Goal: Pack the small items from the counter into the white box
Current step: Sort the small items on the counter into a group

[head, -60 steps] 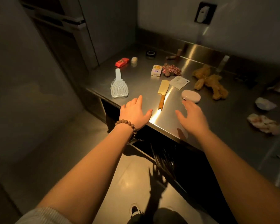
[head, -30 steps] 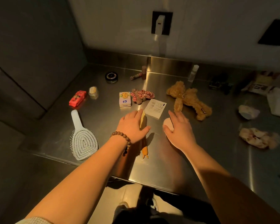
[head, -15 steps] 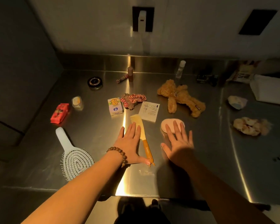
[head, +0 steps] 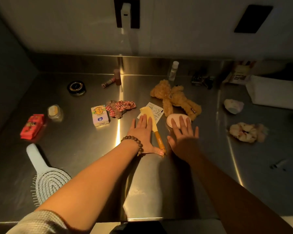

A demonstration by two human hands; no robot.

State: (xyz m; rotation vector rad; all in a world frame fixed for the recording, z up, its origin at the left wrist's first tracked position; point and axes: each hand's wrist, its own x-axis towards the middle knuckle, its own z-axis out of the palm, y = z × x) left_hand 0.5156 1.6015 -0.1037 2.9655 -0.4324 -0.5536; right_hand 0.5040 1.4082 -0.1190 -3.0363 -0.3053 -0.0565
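White box: white box (head: 276,94) at the far right of the steel counter (head: 74,149), cut off by the frame edge; well apart from both hands.
Comb: yellow comb (head: 153,127) with an orange handle lies at mid-counter, teeth end away from the person, resting over a corner of a white paper slip (head: 156,112).
Left hand: left hand (head: 143,132) lies flat, fingers straight and together; fingertips overlap the comb's teeth, thumb tip touches the handle end. Beaded bracelet (head: 134,142) at the wrist.
Right hand: right hand (head: 183,135) flat with fingers spread; fingertips rest on a pale pink oval case (head: 172,119). Nothing gripped.
Near items: plush bear (head: 174,98) just behind the pink case; red checked scrunchie (head: 122,107) and small printed carton (head: 100,116) left of the comb.
Left side: small jar (head: 54,112), red packet (head: 32,126), white hairbrush (head: 44,176) near the front edge.
Back: round black tin (head: 76,87), lip tubes (head: 112,80), clear bottle (head: 173,70).
Right side: pale scrunchie (head: 247,132) and a crumpled pale item (head: 233,106), unidentifiable.
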